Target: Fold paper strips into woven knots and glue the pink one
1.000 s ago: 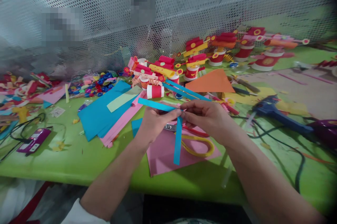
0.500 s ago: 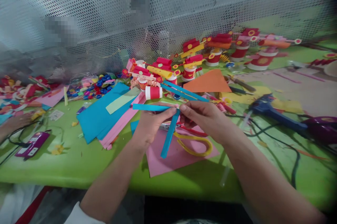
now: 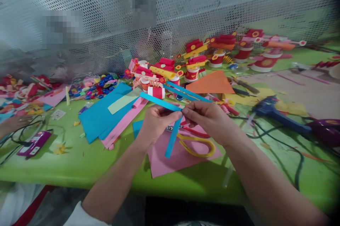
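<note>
Two blue paper strips point(image 3: 159, 102) meet at a corner, one pointing up to the left and the other hanging down toward me. My left hand point(image 3: 156, 121) pinches them near the join with thumb and fingers. Right beside it, my right hand point(image 3: 203, 112) pinches the same corner, thumb tip almost touching the left thumb. Below the hands lie scissors point(image 3: 198, 150) with red and yellow handles, on a pink paper sheet point(image 3: 167, 165). Just beyond the hands are further long blue strips point(image 3: 186, 93) and a small red-and-white paper cup point(image 3: 156, 92) on its side.
Blue sheets point(image 3: 92, 119) and a pink strip point(image 3: 124, 123) lie left. A blue glue gun point(image 3: 281, 116) with cables is right. Red cup models point(image 3: 267, 61) stand behind, before a perforated metal screen point(image 3: 180, 6). Another person's hand point(image 3: 12, 125) is far left near a purple power strip point(image 3: 34, 143).
The left-pointing blue strip has swung from nearly level to slanting up and away. Both hands stay pinched at the join. The other person's hand has shifted slightly.
</note>
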Motion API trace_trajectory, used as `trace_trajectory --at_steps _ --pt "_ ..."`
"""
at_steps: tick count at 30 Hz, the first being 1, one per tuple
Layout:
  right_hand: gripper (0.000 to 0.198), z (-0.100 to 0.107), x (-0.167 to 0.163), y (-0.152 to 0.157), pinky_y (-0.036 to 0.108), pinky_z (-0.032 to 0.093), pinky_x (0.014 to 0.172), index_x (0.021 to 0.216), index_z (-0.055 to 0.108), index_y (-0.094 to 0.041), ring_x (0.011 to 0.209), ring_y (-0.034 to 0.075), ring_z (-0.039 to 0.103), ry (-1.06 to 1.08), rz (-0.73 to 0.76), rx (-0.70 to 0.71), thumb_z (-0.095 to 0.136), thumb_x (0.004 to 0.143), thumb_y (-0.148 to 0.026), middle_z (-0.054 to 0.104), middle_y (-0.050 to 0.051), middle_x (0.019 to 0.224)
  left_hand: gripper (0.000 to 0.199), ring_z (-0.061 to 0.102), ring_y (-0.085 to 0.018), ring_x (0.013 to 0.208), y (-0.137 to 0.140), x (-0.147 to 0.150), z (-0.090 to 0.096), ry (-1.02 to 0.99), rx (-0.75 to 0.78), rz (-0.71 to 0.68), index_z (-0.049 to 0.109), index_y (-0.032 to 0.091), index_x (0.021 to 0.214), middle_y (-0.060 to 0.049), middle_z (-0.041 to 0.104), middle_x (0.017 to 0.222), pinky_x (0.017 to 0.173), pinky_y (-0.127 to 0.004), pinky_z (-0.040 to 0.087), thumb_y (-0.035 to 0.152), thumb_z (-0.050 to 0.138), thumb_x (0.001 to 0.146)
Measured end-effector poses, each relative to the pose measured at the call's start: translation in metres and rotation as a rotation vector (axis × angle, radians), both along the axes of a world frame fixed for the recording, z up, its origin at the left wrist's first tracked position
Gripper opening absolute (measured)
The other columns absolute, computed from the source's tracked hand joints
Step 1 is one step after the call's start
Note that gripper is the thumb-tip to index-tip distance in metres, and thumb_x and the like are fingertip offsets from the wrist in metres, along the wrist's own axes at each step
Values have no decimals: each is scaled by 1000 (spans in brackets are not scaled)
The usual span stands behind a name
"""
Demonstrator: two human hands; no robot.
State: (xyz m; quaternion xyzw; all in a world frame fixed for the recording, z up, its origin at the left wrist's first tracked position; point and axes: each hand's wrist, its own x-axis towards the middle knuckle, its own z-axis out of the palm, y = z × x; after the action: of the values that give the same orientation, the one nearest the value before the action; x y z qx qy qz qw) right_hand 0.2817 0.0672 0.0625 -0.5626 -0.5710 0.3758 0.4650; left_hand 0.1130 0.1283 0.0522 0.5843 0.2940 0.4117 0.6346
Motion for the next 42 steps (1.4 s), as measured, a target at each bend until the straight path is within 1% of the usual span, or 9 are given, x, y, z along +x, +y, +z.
trace_trajectory --at_steps 6,11,18,20,23,27,30,35,42 --pt "35 -2 -1 0 27 42 54 75 61 -19 57 14 54 -64 -32 16 60 93 -49 60 1 62 25 73 -20 87 2 0 -1 -22 -35 13 78 19 91 -4 79 91 83 -34 58 27 87 68" --pt "39 -3 -2 0 27 41 50 78 63 -19 56 14 54 -103 -26 9 60 91 -56 61 2 63 26 72 -19 82 3 -1 -1 -33 -52 40 78 20 91 -2 78 85 81 -33 58 26 87 68" --pt "34 1 -5 -1 28 38 52 74 61 -20 57 14 51 -170 -42 67 58 95 -47 61 1 63 18 72 -21 87 0 -2 4 -9 20 24 77 18 87 -4 77 88 85 -36 57 25 83 71" --pt "34 2 -5 -2 28 37 52 73 60 -20 56 13 49 -152 -53 79 58 95 -46 59 0 62 14 73 -23 87 1 -2 4 -36 -40 -8 76 18 83 -4 77 85 85 -37 57 23 81 70" --pt "35 3 -5 -3 29 39 54 72 58 -21 58 14 51 -59 -36 79 59 95 -47 58 0 62 7 73 -23 83 7 -4 0 -122 -242 -72 74 18 77 -5 77 82 78 -35 57 20 76 70" --pt "36 4 -4 -4 29 41 56 71 60 -20 61 14 53 24 17 78 61 94 -48 58 1 64 15 68 -14 68 11 -3 -6 -112 -404 -117 73 17 79 -3 73 76 61 -25 52 26 81 71" --pt "36 5 -4 -4 29 41 57 72 61 -20 62 15 53 69 50 65 62 93 -50 58 1 66 21 61 -10 60 10 -3 -8 -125 -447 -165 74 16 78 -1 69 70 57 -22 49 31 85 70" --pt "39 4 -4 -4 28 40 56 71 60 -20 60 14 51 74 65 60 62 93 -52 55 0 64 26 60 -10 61 10 -4 -9 -139 -472 -176 72 17 76 0 66 68 61 -24 50 32 89 66" --pt "36 0 -3 -3 28 34 51 72 59 -20 56 13 44 -56 14 77 58 95 -48 51 -1 62 27 61 -11 61 11 -4 -6 -115 -439 -174 74 16 75 -2 70 70 61 -25 52 37 89 65"
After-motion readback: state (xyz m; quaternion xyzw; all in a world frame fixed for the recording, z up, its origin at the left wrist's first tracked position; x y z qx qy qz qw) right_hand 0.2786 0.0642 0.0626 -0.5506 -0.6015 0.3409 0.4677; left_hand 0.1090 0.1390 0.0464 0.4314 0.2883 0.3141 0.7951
